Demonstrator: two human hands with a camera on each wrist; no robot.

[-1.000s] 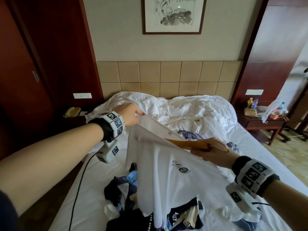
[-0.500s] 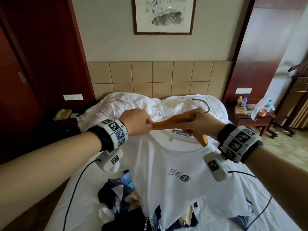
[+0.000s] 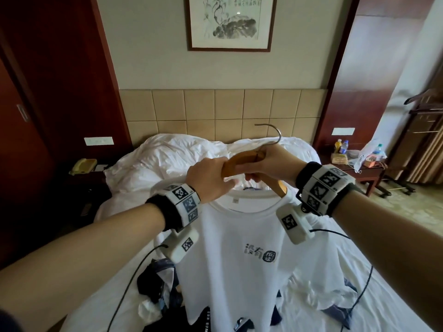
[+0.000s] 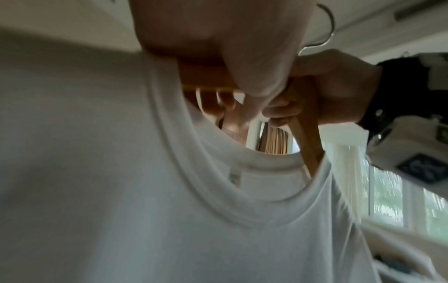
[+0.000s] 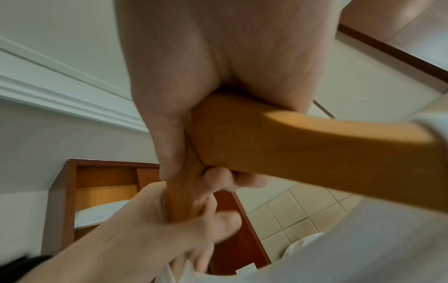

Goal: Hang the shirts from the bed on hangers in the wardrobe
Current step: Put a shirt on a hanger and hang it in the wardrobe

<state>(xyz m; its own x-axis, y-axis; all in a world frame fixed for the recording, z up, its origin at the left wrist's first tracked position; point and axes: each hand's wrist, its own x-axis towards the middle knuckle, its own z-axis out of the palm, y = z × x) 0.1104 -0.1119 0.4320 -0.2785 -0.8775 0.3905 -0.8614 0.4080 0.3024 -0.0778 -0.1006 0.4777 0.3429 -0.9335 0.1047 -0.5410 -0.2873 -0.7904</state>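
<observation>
A person stands at the near end of a bed point(image 3: 383, 236), holding up a white T-shirt point(image 3: 239, 236) on a wooden hanger point(image 3: 242, 160). Both hands meet at the middle of the hanger, touching each other.

The right hand point(image 3: 268, 164) grips the hanger at its centre, just below the metal hook point(image 3: 273, 134), with its fingers point(image 5: 218, 178) curled round the wood. The left hand point(image 3: 208, 178) grips the left arm of the hanger, its fingers closed round the wood together with the shirt's collar. From the left wrist view, the right arm of the hanger point(image 4: 305, 134) slants down inside the neck opening of the shirt point(image 4: 145, 210), and the collar's left side is bunched under the left hand point(image 4: 218, 38).

The shirt hangs down over the near part of the bed. Its front faces the person and bears a small dark printed logo on the chest. Its lower hem falls among a pile of dark clothes point(image 3: 163, 288) lying on the sheet.

At the far end of the bed lies a crumpled white duvet point(image 3: 172, 159) against a tan padded headboard point(image 3: 227, 109). A framed ink painting point(image 3: 230, 22) hangs on the wall above. To the far right stands a bedside table point(image 3: 366, 171) holding bottles.
</observation>
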